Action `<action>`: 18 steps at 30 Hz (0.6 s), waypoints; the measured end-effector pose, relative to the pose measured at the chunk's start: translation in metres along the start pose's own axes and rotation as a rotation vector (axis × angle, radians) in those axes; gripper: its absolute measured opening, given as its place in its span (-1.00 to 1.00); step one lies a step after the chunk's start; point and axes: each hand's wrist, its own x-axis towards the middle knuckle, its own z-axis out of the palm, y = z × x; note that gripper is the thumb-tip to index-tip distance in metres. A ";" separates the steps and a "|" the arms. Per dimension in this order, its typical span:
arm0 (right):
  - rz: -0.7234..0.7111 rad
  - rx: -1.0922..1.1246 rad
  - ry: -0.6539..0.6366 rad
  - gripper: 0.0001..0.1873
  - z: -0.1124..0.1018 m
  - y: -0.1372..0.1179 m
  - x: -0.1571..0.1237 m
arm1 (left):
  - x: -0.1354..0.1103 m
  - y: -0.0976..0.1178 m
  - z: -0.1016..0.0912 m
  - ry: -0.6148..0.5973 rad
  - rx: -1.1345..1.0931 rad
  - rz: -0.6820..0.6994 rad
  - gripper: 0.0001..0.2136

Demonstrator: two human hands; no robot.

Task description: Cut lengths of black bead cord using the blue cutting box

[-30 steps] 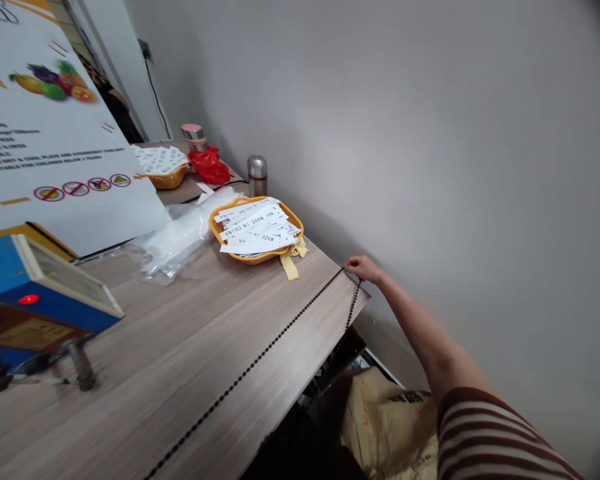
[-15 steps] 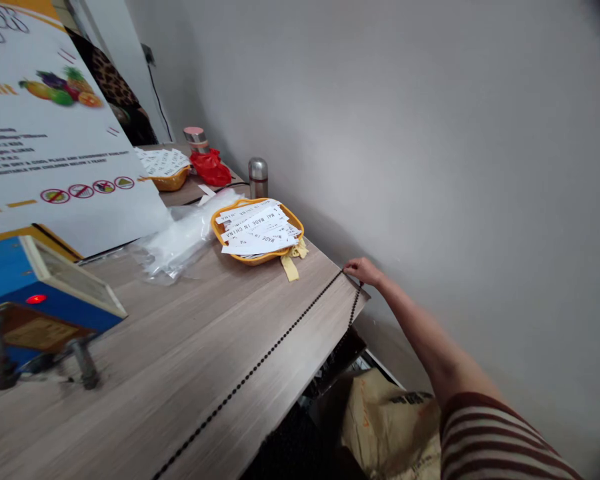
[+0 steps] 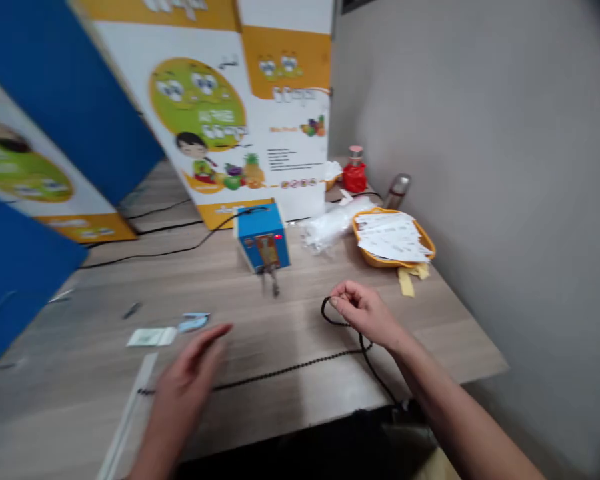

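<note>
My right hand (image 3: pixel 364 312) pinches a black bead chain (image 3: pixel 290 369) above the table. A small loop hangs from the fingers, and one strand drops over the table's front edge. Another strand runs left across the wood and passes behind my left hand (image 3: pixel 187 383), its end lying by a pale strip (image 3: pixel 130 407). My left hand is blurred, fingers stretched out and apart, nothing visible in it. Whether it touches the chain I cannot tell. Beyond the hands stands a small blue device (image 3: pixel 263 233) with a red light and metal prongs facing me.
An orange basket (image 3: pixel 425 250) of printed paper strips sits at right, beside clear plastic bags (image 3: pixel 330 227) and a metal flask (image 3: pixel 397 190). Blue snips (image 3: pixel 194 323) and a small white packet (image 3: pixel 151 337) lie at left. Printed cartons (image 3: pixel 290 160) stand behind. A cable (image 3: pixel 180 253) crosses the table.
The view has swung left. My right hand has come from the table's far right corner toward the middle, bringing the chain, which now loops. My left hand has come into view.
</note>
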 end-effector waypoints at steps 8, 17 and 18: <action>-0.104 0.014 -0.108 -0.79 0.086 -0.005 0.030 | 0.037 0.017 0.069 -0.251 -0.590 -0.060 -0.75; -0.119 -0.150 -0.027 -0.82 0.101 0.048 0.065 | 0.061 -0.021 0.092 -0.089 -0.064 0.092 -0.91; -0.120 -0.151 -0.017 -0.82 0.102 0.052 0.069 | 0.064 -0.024 0.096 -0.072 -0.024 0.096 -0.91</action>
